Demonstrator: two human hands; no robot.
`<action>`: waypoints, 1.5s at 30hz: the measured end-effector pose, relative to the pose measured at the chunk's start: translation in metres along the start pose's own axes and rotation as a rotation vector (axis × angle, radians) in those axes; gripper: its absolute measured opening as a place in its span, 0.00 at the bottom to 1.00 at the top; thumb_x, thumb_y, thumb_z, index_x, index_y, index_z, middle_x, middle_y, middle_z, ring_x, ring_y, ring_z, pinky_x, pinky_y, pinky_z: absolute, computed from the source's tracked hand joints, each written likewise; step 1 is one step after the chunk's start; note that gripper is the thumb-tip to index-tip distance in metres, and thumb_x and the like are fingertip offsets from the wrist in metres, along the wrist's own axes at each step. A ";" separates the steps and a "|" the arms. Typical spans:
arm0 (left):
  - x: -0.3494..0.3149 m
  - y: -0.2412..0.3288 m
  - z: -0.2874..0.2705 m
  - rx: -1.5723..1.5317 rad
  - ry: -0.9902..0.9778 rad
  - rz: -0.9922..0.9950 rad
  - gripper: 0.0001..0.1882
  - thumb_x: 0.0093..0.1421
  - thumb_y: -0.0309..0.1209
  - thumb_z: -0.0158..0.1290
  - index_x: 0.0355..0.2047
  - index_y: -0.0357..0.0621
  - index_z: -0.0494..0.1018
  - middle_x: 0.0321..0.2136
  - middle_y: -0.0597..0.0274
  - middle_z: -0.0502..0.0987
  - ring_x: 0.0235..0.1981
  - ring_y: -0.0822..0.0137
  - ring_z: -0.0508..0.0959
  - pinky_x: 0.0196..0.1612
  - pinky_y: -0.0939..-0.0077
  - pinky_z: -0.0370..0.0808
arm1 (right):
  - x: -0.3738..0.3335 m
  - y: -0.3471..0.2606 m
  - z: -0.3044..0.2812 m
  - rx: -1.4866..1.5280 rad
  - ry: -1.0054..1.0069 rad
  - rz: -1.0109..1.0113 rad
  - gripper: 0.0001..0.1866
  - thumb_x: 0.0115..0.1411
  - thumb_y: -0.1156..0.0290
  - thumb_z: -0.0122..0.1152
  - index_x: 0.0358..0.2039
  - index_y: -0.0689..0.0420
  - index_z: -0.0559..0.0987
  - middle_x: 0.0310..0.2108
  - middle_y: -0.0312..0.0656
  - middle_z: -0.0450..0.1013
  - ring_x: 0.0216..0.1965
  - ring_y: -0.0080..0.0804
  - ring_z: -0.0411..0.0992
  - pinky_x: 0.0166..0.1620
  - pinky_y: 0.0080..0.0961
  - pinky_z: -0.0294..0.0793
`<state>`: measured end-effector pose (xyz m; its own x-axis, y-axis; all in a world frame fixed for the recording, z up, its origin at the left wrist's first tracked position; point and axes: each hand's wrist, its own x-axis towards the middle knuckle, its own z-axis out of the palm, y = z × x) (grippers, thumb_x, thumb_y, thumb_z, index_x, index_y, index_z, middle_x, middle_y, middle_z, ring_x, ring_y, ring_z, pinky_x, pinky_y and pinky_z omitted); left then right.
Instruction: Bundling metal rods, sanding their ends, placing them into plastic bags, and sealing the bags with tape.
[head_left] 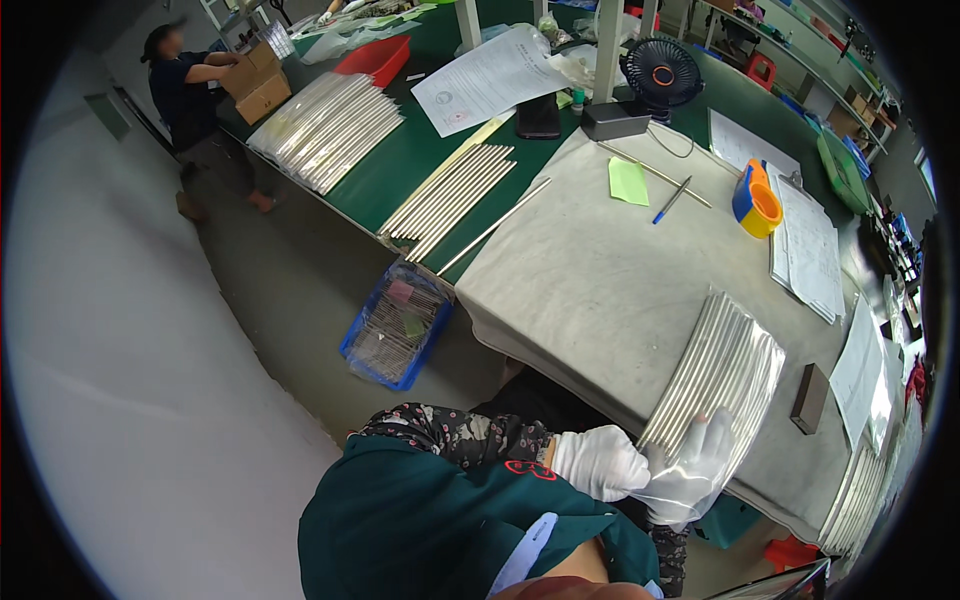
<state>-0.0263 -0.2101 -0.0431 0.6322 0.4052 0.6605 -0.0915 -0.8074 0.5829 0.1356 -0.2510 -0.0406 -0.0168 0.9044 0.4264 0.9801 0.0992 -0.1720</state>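
A clear plastic bag (752, 375) lies near the front edge of the grey-covered table, with several slim silvery metal rods (705, 365) side by side in it. My left hand (603, 463), in a white glove, is closed at the bag's near end and pinches the film there. My right hand (690, 468), gloved too, lies open over the near ends of the rods, fingers spread. Film covers part of it; whether the fingers are inside the bag or on top, I cannot tell.
Loose rods (462, 195) and a stack of bagged rods (330, 130) rest on the green bench. A blue crate (395, 325) stands below. Around me are a dark block (809, 399), tape dispenser (757, 200), pen (672, 200), papers (805, 240) and fan (662, 75). Another person (195, 90) handles cartons.
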 end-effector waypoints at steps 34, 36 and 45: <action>0.098 -0.084 -0.024 0.390 -0.672 0.060 0.39 0.50 0.59 0.42 0.52 0.40 0.60 0.57 0.50 0.53 0.60 0.50 0.51 0.58 0.43 0.44 | -0.006 0.010 -0.047 0.190 -0.199 0.090 0.31 0.37 0.61 0.64 0.44 0.58 0.71 0.49 0.56 0.60 0.53 0.55 0.57 0.55 0.51 0.52; 0.079 -0.089 -0.035 0.368 -0.652 0.059 0.41 0.50 0.60 0.41 0.53 0.39 0.57 0.59 0.51 0.51 0.60 0.50 0.50 0.58 0.43 0.45 | -0.006 0.004 -0.043 0.276 -0.261 -0.087 0.30 0.38 0.63 0.64 0.45 0.57 0.71 0.49 0.55 0.61 0.53 0.52 0.58 0.54 0.51 0.53; 0.095 -0.083 -0.022 0.360 -0.593 0.065 0.40 0.48 0.58 0.46 0.49 0.34 0.63 0.55 0.47 0.56 0.58 0.51 0.55 0.59 0.49 0.45 | -0.010 0.025 -0.041 0.205 -0.226 0.017 0.26 0.43 0.67 0.60 0.46 0.56 0.70 0.52 0.56 0.59 0.52 0.57 0.57 0.54 0.48 0.52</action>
<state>0.0238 -0.0952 -0.0184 0.9569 0.1316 0.2590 0.0528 -0.9554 0.2904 0.1685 -0.2752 -0.0127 -0.0664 0.9738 0.2174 0.9207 0.1438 -0.3628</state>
